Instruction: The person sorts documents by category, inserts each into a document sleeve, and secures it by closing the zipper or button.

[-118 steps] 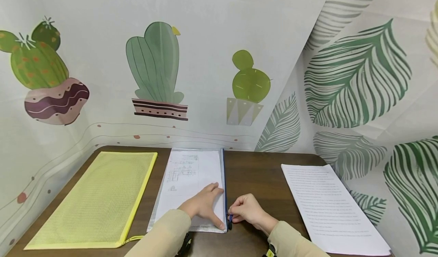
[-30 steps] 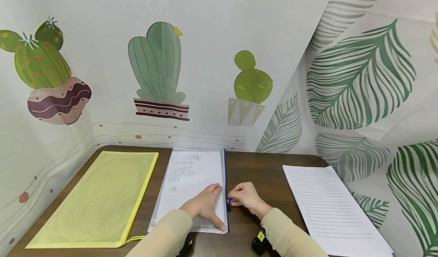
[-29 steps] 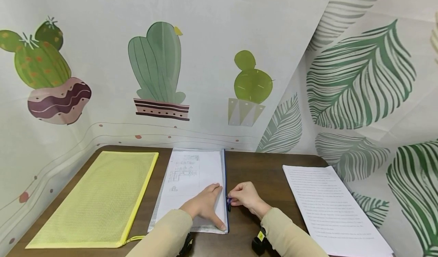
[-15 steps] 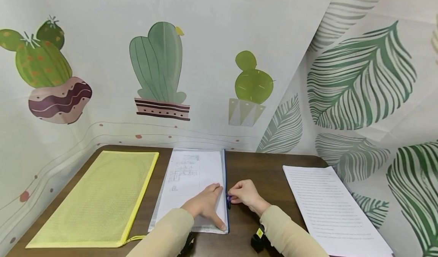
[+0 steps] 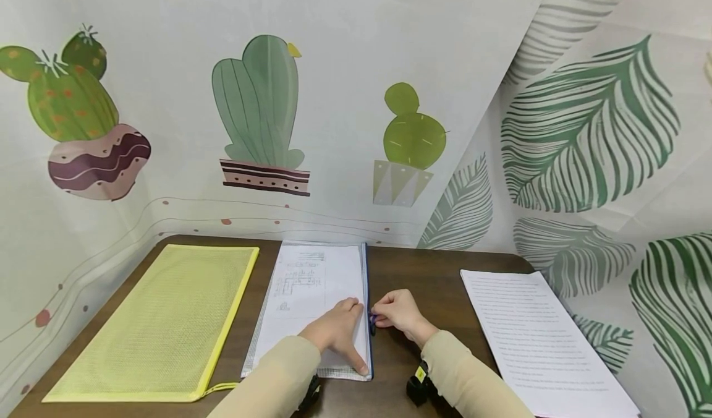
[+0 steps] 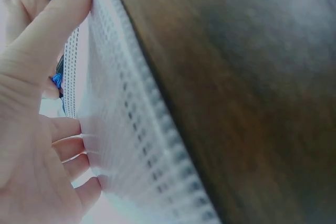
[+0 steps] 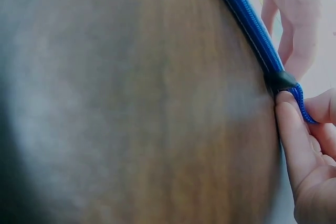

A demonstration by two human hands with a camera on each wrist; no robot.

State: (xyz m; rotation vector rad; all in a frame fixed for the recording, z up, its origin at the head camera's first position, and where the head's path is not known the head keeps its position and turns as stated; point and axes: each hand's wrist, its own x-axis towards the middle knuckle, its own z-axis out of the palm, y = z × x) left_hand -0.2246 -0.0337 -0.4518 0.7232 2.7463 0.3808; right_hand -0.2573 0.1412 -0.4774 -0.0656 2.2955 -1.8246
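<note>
A clear mesh zip bag with a paper drawing inside lies on the table, its blue zipper along the right edge. My left hand rests spread on the bag, fingers straight and thumb near the close right corner; in the left wrist view its fingertips touch the mesh surface. At the bag's right edge my right hand pinches the blue cord zipper pull between thumb and forefinger. A dark slider sits on the zipper track just beyond those fingertips.
On the left of the brown table lies a yellow mesh zip bag with a yellow loop. A stack of printed paper lies on the right. Behind hangs a cloth printed with cacti and leaves.
My right hand has moved with the zipper pull away from the near corner, farther along the bag's right edge. The left hand has stayed in place on the bag.
</note>
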